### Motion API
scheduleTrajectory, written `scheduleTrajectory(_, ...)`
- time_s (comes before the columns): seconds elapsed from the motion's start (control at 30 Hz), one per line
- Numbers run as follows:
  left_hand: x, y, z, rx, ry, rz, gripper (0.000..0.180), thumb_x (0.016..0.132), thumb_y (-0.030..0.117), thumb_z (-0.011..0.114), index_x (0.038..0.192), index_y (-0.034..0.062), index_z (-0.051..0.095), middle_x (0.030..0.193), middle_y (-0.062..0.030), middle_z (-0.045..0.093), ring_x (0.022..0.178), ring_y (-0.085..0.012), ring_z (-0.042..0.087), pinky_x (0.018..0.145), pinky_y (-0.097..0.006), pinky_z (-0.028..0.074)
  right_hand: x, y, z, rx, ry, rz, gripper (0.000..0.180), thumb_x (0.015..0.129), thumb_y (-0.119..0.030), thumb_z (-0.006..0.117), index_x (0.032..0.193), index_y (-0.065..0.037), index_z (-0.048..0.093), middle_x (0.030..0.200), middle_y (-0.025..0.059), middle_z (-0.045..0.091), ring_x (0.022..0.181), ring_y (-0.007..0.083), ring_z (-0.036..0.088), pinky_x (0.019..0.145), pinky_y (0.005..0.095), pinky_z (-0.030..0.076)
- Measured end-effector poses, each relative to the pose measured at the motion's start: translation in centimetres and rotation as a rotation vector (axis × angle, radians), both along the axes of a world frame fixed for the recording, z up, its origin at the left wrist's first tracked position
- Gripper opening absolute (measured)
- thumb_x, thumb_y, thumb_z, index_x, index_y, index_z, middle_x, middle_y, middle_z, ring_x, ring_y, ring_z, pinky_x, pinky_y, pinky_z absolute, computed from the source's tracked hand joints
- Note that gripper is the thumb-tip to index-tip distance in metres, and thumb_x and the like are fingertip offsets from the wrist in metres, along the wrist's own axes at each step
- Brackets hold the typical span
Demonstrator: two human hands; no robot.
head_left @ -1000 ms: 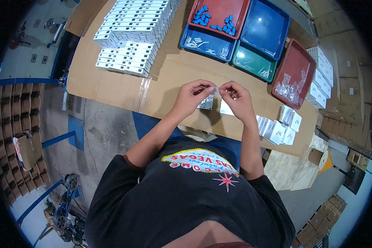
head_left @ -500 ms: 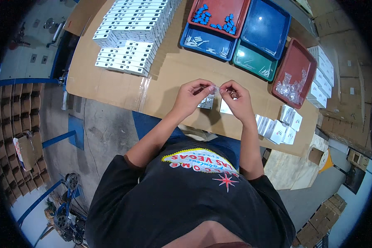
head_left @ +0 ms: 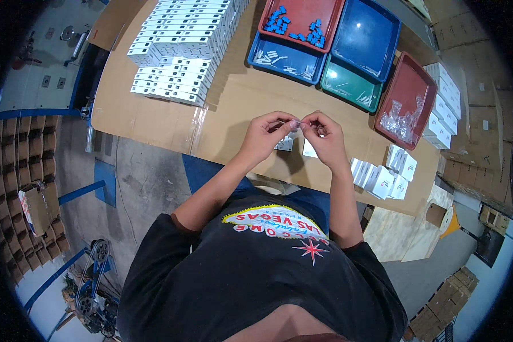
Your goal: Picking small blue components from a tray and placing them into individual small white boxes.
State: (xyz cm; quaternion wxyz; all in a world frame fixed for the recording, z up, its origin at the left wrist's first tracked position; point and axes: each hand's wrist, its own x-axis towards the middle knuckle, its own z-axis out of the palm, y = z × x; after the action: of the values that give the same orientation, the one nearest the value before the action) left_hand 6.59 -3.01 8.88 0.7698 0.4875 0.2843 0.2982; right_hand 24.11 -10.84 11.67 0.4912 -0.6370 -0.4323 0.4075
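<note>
My left hand [head_left: 269, 134] and my right hand [head_left: 324, 137] meet above the front part of the table, fingertips pinched together. Between them is a small clear plastic bag [head_left: 295, 125], mostly covered by the fingers. What may be inside it is too small to make out. Under my left fingers lies a flat white piece with dark marks [head_left: 284, 143]. A white box [head_left: 309, 149] shows partly beneath my right hand.
Tall stacks of white boxes [head_left: 179, 43] stand at the back left. Trays hold blue clips [head_left: 277, 21], white sticks [head_left: 269, 57] and clear bags [head_left: 402, 122]. More small white boxes [head_left: 382, 181] sit at the right front edge of the cardboard-covered table [head_left: 154, 122].
My fingertips have drawn closer together over the plastic bag, so less of it shows. My right hand has shifted slightly left. The boxes and trays stay put.
</note>
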Motion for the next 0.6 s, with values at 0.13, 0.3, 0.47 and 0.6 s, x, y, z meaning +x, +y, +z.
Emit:
scheduleTrajectory(0.13,-0.08,-0.01,0.43,0.009,0.03,-0.001,0.017,0.1,0.007,0.066,0.114,-0.003,0.069,0.107,-0.0082,0.073,0.1,-0.0128,0.069,0.087,-0.026,0.055,-0.15,0.0,0.42,-0.01,-0.032,-0.002,0.005,0.09,-0.006,0.072,0.092,-0.003,0.069,0.074,-0.0066,0.056,0.065,0.0006,0.044,0.057,0.0202,0.035)
scheduleTrajectory(0.3,-0.01,-0.27,0.39,0.056,0.061,0.029,0.014,0.1,0.006,0.065,0.111,-0.0025,0.068,0.103,-0.0075,0.073,0.096,-0.0117,0.069,0.083,-0.025,0.054,-0.15,-0.02,0.17,0.002,-0.036,0.01,0.005,0.089,-0.006,0.072,0.093,-0.003,0.07,0.074,-0.0063,0.057,0.064,0.0007,0.044,0.056,0.0204,0.035)
scheduleTrajectory(0.47,0.21,-0.33,0.3,0.04,0.05,0.042,0.013,0.1,0.006,0.066,0.11,-0.0019,0.068,0.102,-0.0071,0.073,0.095,-0.0107,0.069,0.08,-0.025,0.054,-0.2,0.06,0.2,0.002,-0.02,-0.001,0.005,0.09,-0.007,0.073,0.092,-0.003,0.07,0.074,-0.0055,0.057,0.064,0.0009,0.044,0.056,0.0205,0.036)
scheduleTrajectory(0.6,0.46,-0.53,0.47,0.071,0.057,0.085,0.014,0.098,0.006,0.068,0.11,-0.0013,0.068,0.1,-0.0057,0.073,0.093,-0.0099,0.068,0.079,-0.024,0.053,-0.25,0.05,-0.09,0.016,-0.032,-0.009,0.006,0.092,-0.008,0.073,0.093,-0.002,0.071,0.075,-0.0042,0.061,0.065,0.0015,0.047,0.057,0.0207,0.038)
